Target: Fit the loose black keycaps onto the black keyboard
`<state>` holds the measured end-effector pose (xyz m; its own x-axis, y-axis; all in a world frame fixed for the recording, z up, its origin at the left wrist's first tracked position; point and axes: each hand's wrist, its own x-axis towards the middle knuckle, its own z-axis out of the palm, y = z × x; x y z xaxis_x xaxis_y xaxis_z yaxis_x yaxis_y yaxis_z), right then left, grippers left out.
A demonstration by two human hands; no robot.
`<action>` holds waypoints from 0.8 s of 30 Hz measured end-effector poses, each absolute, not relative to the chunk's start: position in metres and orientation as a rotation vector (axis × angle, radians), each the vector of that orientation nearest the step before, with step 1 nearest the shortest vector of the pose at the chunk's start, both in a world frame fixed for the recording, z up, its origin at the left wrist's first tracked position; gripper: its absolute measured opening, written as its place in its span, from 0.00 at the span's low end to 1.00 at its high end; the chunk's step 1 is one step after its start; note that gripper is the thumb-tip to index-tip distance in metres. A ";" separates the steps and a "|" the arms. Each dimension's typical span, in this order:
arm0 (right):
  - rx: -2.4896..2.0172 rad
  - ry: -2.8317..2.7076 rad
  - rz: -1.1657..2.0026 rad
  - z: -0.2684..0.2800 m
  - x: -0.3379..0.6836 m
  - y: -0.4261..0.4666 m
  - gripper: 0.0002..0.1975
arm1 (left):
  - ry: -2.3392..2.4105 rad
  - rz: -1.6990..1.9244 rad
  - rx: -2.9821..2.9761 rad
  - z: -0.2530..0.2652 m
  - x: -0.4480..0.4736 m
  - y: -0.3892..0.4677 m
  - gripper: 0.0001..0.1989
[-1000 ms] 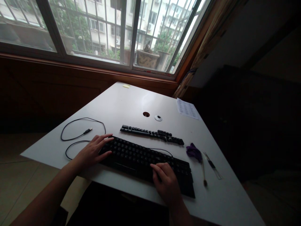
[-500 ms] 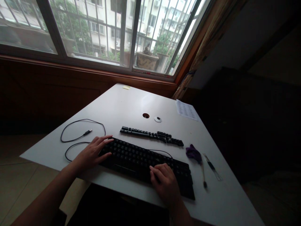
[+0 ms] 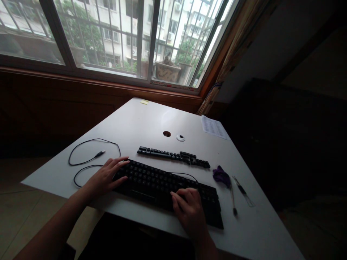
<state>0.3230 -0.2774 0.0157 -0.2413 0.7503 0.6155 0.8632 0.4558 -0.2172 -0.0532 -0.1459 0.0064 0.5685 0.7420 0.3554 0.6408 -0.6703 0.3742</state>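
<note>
A black keyboard (image 3: 151, 177) lies along the near side of the white table. My left hand (image 3: 107, 176) holds its left end, with thumb and fingers spread over the corner. Above the front part of the keyboard, right of the middle, is my right hand (image 3: 188, 209), its fingers curled together in a pinch. Whatever is between those fingertips is hidden. Behind the keyboard, loose black keycaps (image 3: 157, 153) are laid out in rows, with a long bar-shaped one among them. A pale slot shows at the keyboard's front, where keys are absent.
A black USB cable (image 3: 93, 140) loops on the left. To the right lie a purple cloth (image 3: 221, 176), a small brush (image 3: 233, 202) and a wire keycap puller (image 3: 244, 193). A round hole (image 3: 167, 134), its white cover (image 3: 180, 138) and printed paper (image 3: 214, 127) are farther back.
The whole view has shifted slightly. My left hand stays on the keyboard's end; my right hand keeps its pinch with barely any movement over the keys.
</note>
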 end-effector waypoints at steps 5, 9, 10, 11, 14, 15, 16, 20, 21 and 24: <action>-1.354 -1.995 -0.244 0.017 0.321 -0.279 0.11 | 1.165 0.729 2.595 0.006 -0.054 -0.146 0.27; -1.364 -1.985 -0.245 0.017 0.320 -0.280 0.10 | 1.169 0.715 2.591 0.005 -0.054 -0.146 0.27; -1.362 -1.987 -0.245 0.017 0.320 -0.280 0.10 | 1.170 0.713 2.590 0.005 -0.054 -0.146 0.27; -1.358 -1.991 -0.246 0.017 0.320 -0.280 0.10 | 1.168 0.711 2.590 0.005 -0.054 -0.146 0.27; -1.358 -1.990 -0.249 0.018 0.320 -0.279 0.10 | 1.163 0.725 2.594 0.006 -0.054 -0.145 0.27; -1.361 -1.991 -0.245 0.018 0.320 -0.279 0.11 | 1.162 0.732 2.595 0.006 -0.053 -0.145 0.27; -1.364 -1.996 -0.241 0.018 0.321 -0.279 0.11 | 1.162 0.738 2.596 0.006 -0.053 -0.145 0.27; -1.369 -2.012 -0.243 0.017 0.321 -0.279 0.12 | 1.159 0.741 2.593 0.006 -0.053 -0.145 0.27; -1.362 -2.017 -0.240 0.016 0.321 -0.280 0.12 | 1.159 0.737 2.591 0.006 -0.053 -0.146 0.27; -1.283 -2.057 -0.212 0.017 0.319 -0.281 0.17 | 1.155 0.720 2.589 0.006 -0.053 -0.146 0.27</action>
